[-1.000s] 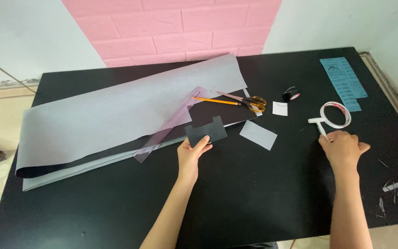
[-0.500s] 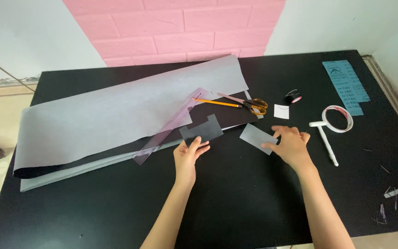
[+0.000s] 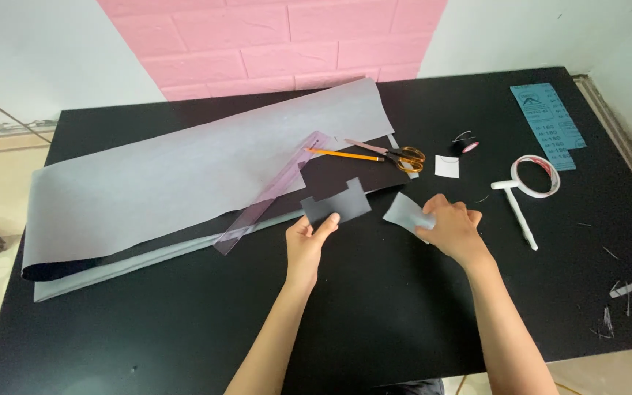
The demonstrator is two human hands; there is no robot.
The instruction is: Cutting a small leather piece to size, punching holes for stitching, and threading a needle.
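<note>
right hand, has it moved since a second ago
Yes. The right hand was at the white tape ring near the table's right side; it has moved left, away from the ring, and now grips the small grey rectangle beside the left hand.
</note>
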